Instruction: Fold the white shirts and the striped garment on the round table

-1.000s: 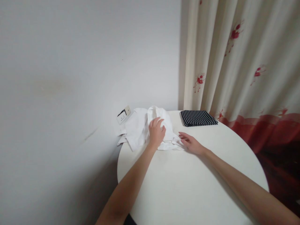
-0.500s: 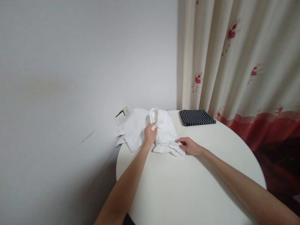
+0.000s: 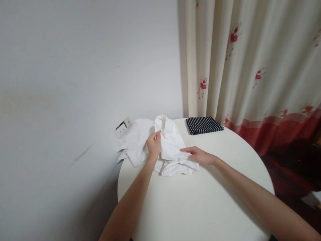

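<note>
On the far left part of a round white table (image 3: 198, 201), a rumpled white cloth (image 3: 173, 140) was spread, its near folds bunched into loose layers. At its near right side the right hand (image 3: 200, 156) was placed, with the fingers laid over a fold; whether the fold was pinched by the thumb could not be told. A little farther and to the left, the rim of an opening in the cloth was held between the thumb and forefinger of the left hand (image 3: 153, 144). Because only a small bit was gripped there, it was judged that the rim could be lost if the cloth were pulled hard from the right. The near layers, being loosely stacked, could be creased or dragged askew if pressed unevenly. To the left, more white fabric (image 3: 137, 142) was seen, reaching past the table edge; whether it was joined to the cloth could not be made out. If it were tugged or pushed, it could be slid off that edge or caught on the nearby socket (image 3: 122, 130). The folded striped cloth (image 3: 204, 125), at the far right, could be nudged only by a wide sweep.
</note>
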`<move>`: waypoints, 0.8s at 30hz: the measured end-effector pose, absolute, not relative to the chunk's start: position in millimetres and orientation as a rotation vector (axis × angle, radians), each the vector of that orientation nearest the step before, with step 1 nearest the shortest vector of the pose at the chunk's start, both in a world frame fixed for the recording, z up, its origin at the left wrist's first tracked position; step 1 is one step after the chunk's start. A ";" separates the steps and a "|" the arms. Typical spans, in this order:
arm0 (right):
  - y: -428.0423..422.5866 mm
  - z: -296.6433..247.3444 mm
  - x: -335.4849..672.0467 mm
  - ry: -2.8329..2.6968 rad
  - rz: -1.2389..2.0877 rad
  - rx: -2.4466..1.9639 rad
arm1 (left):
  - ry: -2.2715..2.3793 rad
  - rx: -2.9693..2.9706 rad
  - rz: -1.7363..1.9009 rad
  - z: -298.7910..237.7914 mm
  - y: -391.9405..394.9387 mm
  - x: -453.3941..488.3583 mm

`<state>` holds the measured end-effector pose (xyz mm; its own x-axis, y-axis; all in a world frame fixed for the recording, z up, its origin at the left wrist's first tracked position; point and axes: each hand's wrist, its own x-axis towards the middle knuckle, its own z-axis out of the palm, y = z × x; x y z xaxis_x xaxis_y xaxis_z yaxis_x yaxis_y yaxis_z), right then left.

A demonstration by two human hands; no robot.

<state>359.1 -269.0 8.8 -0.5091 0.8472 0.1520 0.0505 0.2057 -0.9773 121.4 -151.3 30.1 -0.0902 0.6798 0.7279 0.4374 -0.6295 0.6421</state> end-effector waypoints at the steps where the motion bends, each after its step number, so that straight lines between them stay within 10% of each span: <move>1: -271.4 12.4 361.4 -1.768 1.433 -0.818 | 1.244 2.012 1.808 29.7 -151.5 121.9; 8: -270.5 6.6 383.7 -1.921 1.611 -1.083 | 1.131 2.075 1.725 29.0 -152.9 124.9; 14: -247.6 -8.9 379.0 -1.545 0.850 -1.203 | 0.939 2.338 1.495 28.7 -163.2 137.9; 24: -235.6 -21.1 376.9 -1.293 0.524 -1.251 | 0.506 2.387 0.692 33.8 -190.9 147.6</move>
